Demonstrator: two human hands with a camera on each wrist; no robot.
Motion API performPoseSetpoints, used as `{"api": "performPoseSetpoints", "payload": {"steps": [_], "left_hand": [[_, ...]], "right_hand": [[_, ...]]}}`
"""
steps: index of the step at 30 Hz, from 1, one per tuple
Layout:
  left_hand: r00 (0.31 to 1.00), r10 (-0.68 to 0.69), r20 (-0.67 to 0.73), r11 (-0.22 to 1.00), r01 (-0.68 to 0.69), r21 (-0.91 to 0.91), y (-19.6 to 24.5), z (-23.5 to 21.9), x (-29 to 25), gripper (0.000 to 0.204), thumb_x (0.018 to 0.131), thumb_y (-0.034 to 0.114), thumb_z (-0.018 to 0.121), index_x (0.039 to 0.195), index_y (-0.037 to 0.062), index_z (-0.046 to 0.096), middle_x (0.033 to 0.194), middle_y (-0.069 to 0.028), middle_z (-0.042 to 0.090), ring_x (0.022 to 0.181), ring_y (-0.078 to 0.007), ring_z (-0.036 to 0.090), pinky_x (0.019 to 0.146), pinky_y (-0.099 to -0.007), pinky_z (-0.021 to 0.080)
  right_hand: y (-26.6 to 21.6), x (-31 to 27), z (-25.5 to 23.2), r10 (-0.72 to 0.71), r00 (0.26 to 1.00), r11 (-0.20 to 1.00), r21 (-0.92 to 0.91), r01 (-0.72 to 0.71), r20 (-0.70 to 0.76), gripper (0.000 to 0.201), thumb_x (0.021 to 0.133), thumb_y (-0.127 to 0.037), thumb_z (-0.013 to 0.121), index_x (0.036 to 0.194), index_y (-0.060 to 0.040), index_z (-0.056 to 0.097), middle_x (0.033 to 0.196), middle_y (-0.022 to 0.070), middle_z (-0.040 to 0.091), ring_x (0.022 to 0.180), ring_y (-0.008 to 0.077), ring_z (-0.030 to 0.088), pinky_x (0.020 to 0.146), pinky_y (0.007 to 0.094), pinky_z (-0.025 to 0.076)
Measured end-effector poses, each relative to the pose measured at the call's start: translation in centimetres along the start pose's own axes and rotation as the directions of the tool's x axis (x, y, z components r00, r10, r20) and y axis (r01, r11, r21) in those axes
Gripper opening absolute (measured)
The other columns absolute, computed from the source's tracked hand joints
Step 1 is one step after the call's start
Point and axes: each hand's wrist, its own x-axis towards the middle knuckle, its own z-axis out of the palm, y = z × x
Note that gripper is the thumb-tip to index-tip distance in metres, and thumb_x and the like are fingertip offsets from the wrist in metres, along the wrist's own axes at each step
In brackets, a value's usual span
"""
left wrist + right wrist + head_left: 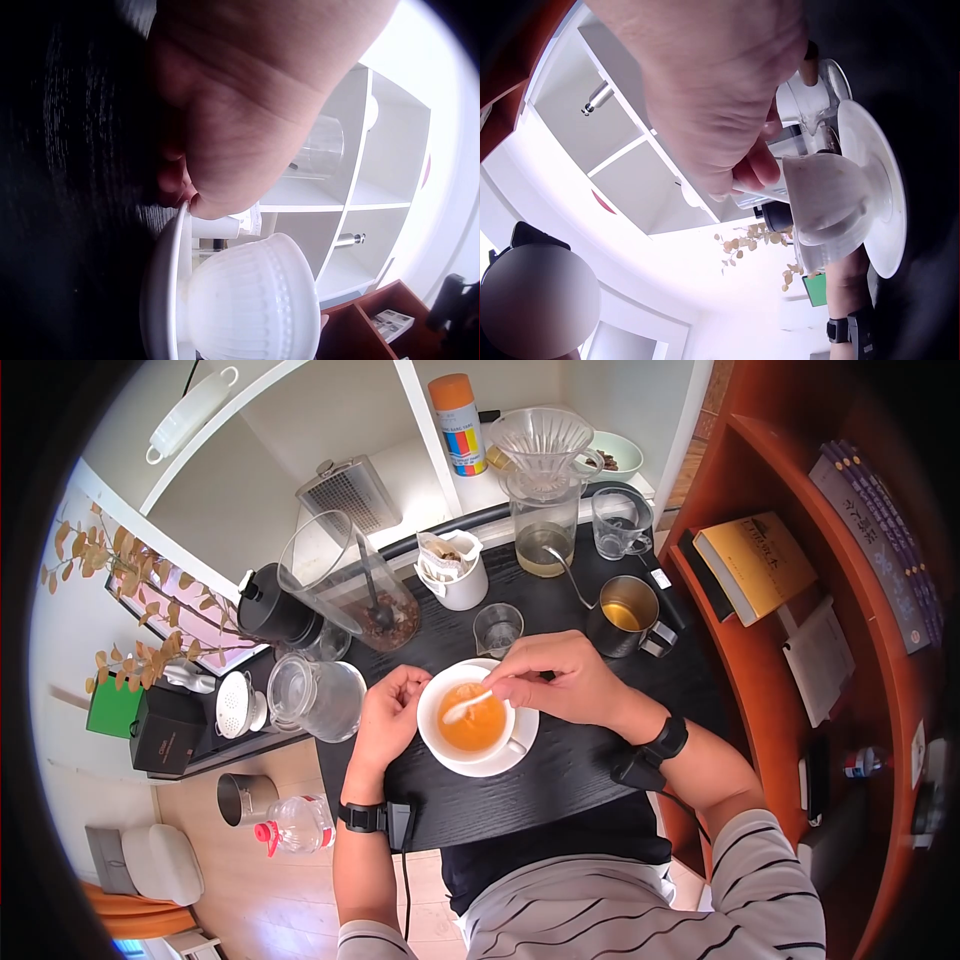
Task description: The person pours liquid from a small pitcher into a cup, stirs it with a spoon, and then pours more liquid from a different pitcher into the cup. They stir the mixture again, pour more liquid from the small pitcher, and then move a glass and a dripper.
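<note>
A white cup (255, 300) with fluted sides stands on a white saucer (528, 732) on the black table. Orange-brown liquid (478, 734) fills much of it. My right hand (560, 678) pinches the handle of a white spoon (462, 710) between thumb and fingers, above the cup's right rim. The spoon's bowl is at the liquid, inside the cup. On the left, my left hand (388, 718) pinches the saucer's edge, as the left wrist view shows, with some fingers hidden in shadow. The cup's handle (516, 746) points toward my right side.
Behind the cup stand a small glass (498, 628), a white mug (462, 582) with a drip bag, and a metal cup (626, 614). A glass pitcher (335, 700) is at the left. Farther back are a glass dripper (543, 440) and a tall glass container (330, 575).
</note>
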Motion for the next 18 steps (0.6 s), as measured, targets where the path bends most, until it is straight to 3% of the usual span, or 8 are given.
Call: {"api": "performPoseSetpoints", "payload": {"steps": [5,8,12,14,18], "left_hand": [[1.000,0.000,-0.006,1.000,0.000,0.015,0.14,0.01,-0.03,0.013,0.110,0.009,0.061,0.110,-0.0007,0.070,0.083,0.0060,0.065,0.073,0.0003,0.054,0.065,-0.0187,0.044],[1.000,0.003,-0.010,1.000,-0.003,0.022,0.05,0.02,0.00,0.012,0.110,0.009,0.062,0.110,-0.0007,0.070,0.082,0.0061,0.065,0.073,0.0003,0.054,0.065,-0.0186,0.044],[1.000,-0.003,-0.014,1.000,0.003,0.012,-0.17,0.01,0.05,0.012,0.110,0.009,0.062,0.110,-0.0005,0.070,0.082,0.0063,0.065,0.073,0.0005,0.054,0.065,-0.0186,0.044],[1.000,-0.001,-0.014,1.000,0.002,0.010,-0.13,0.04,0.03,0.012,0.110,0.009,0.062,0.110,-0.0005,0.070,0.082,0.0065,0.065,0.073,0.0006,0.053,0.064,-0.0186,0.043],[1.000,0.007,-0.011,1.000,-0.007,0.003,-0.13,0.03,0.03,0.013,0.110,0.010,0.062,0.110,-0.0004,0.070,0.082,0.0069,0.064,0.072,0.0009,0.053,0.064,-0.0186,0.043]], "right_hand": [[-0.01,0.17,-0.13,-0.036,0.992,0.994,-0.110,0.023,-0.124,0.010,0.098,-0.008,0.079,0.106,-0.0020,0.082,0.086,0.0048,0.074,0.066,0.0067,0.059,0.058,0.0236,0.043],[0.40,-0.02,-0.12,0.004,0.991,0.998,-0.058,-0.012,-0.132,0.010,0.097,-0.007,0.080,0.106,-0.0026,0.082,0.086,0.0044,0.073,0.064,0.0066,0.057,0.057,0.0240,0.042],[-0.03,-0.17,-0.11,0.049,0.998,0.999,-0.009,-0.049,-0.037,0.010,0.097,-0.012,0.080,0.103,-0.0049,0.081,0.082,0.0032,0.071,0.064,0.0092,0.055,0.057,0.0267,0.043],[-0.08,-0.14,0.17,0.002,1.000,1.000,0.021,-0.002,0.006,0.010,0.097,-0.012,0.080,0.104,-0.0052,0.082,0.081,0.0035,0.070,0.063,0.0099,0.055,0.057,0.0271,0.042],[-0.36,0.06,0.05,-0.001,1.000,0.999,-0.053,0.000,-0.025,0.010,0.097,-0.012,0.081,0.104,-0.0048,0.081,0.081,0.0036,0.070,0.063,0.0102,0.055,0.057,0.0270,0.042]]}}
